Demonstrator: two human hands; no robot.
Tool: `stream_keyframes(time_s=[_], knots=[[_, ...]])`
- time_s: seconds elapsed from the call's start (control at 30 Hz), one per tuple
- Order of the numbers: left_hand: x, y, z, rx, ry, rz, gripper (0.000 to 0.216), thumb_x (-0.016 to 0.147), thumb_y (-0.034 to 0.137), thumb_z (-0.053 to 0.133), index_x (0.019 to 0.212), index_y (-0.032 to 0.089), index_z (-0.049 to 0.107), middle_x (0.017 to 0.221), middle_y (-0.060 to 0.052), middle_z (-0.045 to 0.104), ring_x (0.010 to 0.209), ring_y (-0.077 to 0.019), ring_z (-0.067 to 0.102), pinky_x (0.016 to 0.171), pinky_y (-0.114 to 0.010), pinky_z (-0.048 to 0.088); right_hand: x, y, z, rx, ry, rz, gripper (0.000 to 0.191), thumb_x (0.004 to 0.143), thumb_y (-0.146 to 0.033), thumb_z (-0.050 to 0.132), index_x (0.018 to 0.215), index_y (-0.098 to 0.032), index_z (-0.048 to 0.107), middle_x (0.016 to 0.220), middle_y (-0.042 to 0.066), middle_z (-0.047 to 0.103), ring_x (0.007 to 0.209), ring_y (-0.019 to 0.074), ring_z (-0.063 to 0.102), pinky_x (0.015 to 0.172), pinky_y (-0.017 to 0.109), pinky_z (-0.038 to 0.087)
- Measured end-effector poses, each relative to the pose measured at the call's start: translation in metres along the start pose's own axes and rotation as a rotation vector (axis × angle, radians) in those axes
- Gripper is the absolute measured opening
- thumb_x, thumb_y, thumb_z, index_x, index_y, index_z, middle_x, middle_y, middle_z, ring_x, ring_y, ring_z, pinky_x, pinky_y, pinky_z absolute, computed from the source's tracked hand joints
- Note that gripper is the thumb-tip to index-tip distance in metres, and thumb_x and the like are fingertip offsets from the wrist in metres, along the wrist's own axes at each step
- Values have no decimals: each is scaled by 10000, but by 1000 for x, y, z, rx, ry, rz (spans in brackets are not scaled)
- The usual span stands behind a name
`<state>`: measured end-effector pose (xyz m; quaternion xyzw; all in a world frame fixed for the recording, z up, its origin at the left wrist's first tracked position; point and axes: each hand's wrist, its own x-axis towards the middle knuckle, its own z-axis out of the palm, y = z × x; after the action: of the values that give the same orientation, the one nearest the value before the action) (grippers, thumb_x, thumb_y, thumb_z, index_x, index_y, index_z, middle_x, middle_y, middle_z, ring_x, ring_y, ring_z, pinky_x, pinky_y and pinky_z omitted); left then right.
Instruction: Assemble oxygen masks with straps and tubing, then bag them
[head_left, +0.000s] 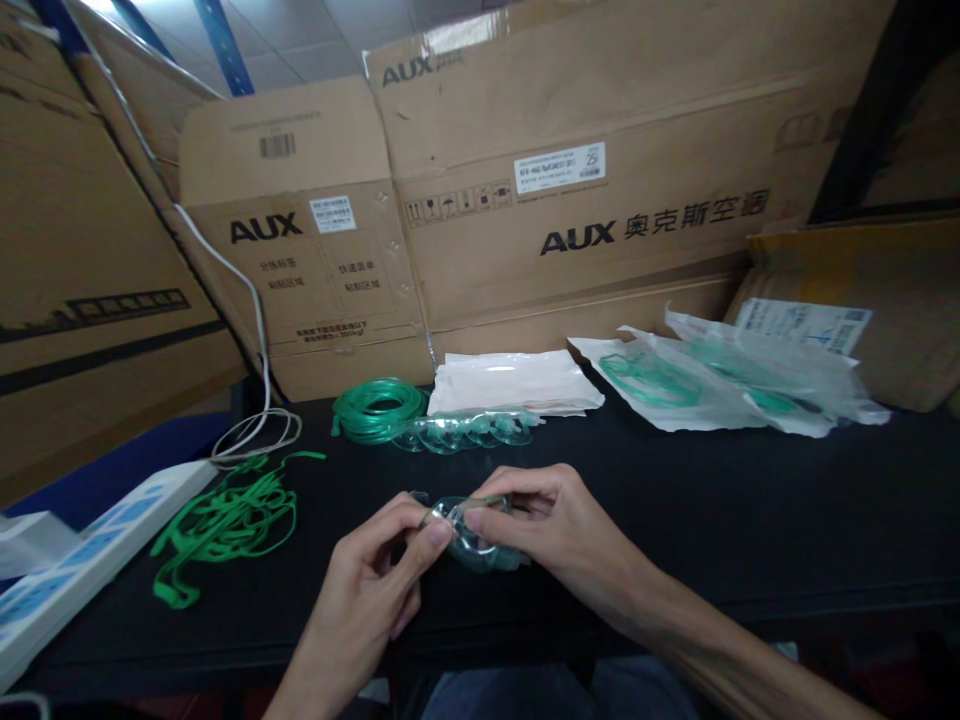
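Both hands pinch a clear, green-tinted plastic mask [484, 548] just above the front of the black table. My left hand [375, 570] grips its left side between thumb and fingers. On the opposite side, my right hand [551, 515] presses thumb against fingers at the upper edge. Part of the mask is covered by the fingers. Behind the hands lies a row of similar clear masks [472, 432], beside a coil of green tubing [384, 405]. To the left is a tangled heap of green elastic straps [232, 530].
A stack of white pouches [517, 383] lies behind the row. Translucent packets [720, 380] with green contents are at the right. A white power strip [112, 560] and a white cable [259, 310] occupy the left. Large cardboard boxes [480, 250] wall off the back.
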<state>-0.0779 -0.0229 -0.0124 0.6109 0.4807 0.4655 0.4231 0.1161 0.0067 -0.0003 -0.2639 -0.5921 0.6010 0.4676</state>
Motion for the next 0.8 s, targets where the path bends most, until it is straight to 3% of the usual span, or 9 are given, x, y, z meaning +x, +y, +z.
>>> stream_keyframes(time_s=[0.23, 0.6, 0.7, 0.8], knots=[[-3, 4, 4, -34, 53, -19, 431, 843, 560, 677, 747, 140, 684, 764, 46, 423, 429, 16, 278, 327, -92, 227, -1, -4, 3, 129, -18, 175, 342, 722, -421, 851, 848, -110, 784, 745, 23, 681, 668, 103, 533, 616, 231, 366], [-1, 1, -1, -29, -33, -57, 489, 800, 616, 689, 732, 131, 692, 655, 46, 418, 407, -6, 275, 346, -134, 194, 2, 1, 0, 408, -118, 278, 258, 756, -333, 830, 802, -108, 713, 783, 19, 636, 720, 105, 554, 707, 227, 413], [0, 4, 1, -39, 24, -95, 516, 753, 641, 718, 713, 127, 691, 556, 71, 347, 407, -17, 239, 370, -143, 157, 2, 2, 2, 294, -61, 251, 279, 800, -368, 785, 887, -111, 716, 814, 29, 642, 724, 110, 567, 659, 209, 429], [2, 5, 3, -30, 82, -132, 537, 711, 661, 735, 707, 125, 710, 480, 80, 318, 391, -29, 213, 367, -161, 128, 1, 5, 6, -24, 103, 65, 338, 839, -400, 734, 1096, -185, 692, 953, 49, 654, 821, 159, 617, 607, 220, 463]])
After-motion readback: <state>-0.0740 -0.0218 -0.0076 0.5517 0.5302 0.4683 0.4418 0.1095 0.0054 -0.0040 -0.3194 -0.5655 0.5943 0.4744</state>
